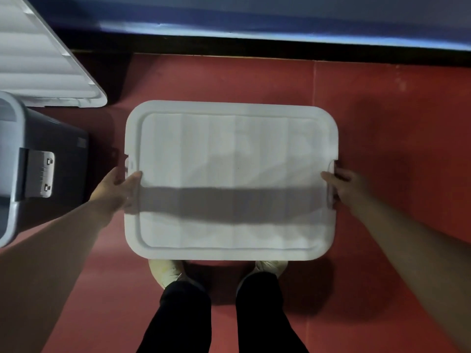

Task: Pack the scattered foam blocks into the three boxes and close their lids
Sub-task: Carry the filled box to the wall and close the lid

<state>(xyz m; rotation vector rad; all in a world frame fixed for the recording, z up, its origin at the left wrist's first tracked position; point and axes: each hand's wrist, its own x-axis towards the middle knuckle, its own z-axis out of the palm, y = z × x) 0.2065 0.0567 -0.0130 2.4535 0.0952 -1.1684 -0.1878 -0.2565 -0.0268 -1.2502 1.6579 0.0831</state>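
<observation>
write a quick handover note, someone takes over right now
Hands: left hand grips the white lid at its left edge, right hand at its right edge by the clip. Under the lid nothing shows, so seated or latched: cannot tell. The grey box stands at left, a second white lid beyond it. No foam blocks in view. Left: latch this lid, check the other boxes.

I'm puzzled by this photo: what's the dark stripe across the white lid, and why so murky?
Head view: the stripe looks like a shadow across the white lid, running from left hand to right hand; the lighting is dim and details are soft.
</observation>
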